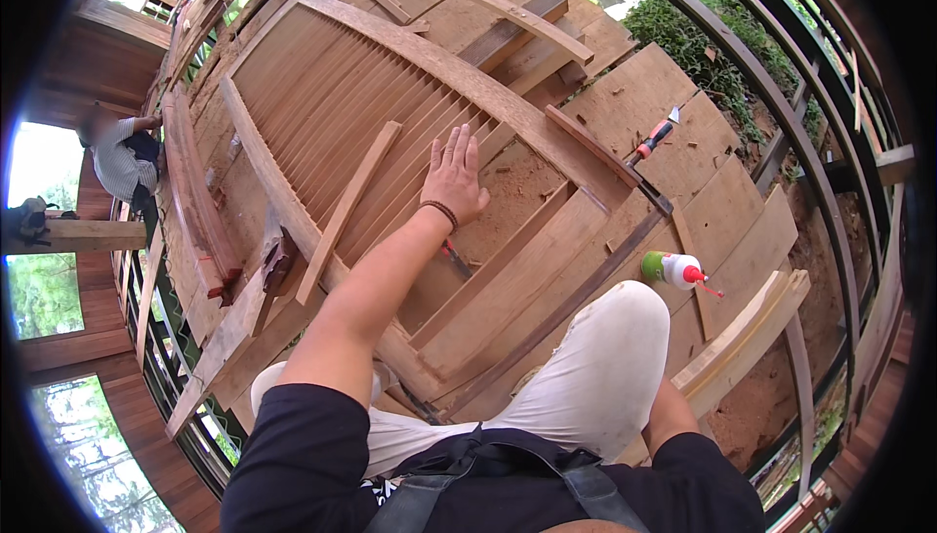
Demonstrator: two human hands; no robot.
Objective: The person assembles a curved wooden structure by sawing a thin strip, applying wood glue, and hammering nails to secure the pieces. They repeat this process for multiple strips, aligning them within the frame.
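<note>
Left hand (455,178): flat over slats (337,94), fingers slightly apart; uneven pressure could skew them. Right hand: hidden, fingers untellable.

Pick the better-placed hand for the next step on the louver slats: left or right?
Left, likely. The left hand is spread over the wooden louver slats, with nothing visible in its grip. The right hand is out of view, its arm behind the raised right knee, away from the slats.

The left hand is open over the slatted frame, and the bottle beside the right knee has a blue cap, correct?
Not quite: the head view shows the bottle with a red cap, not blue. The left hand is over the slatted frame, as you say.
</note>
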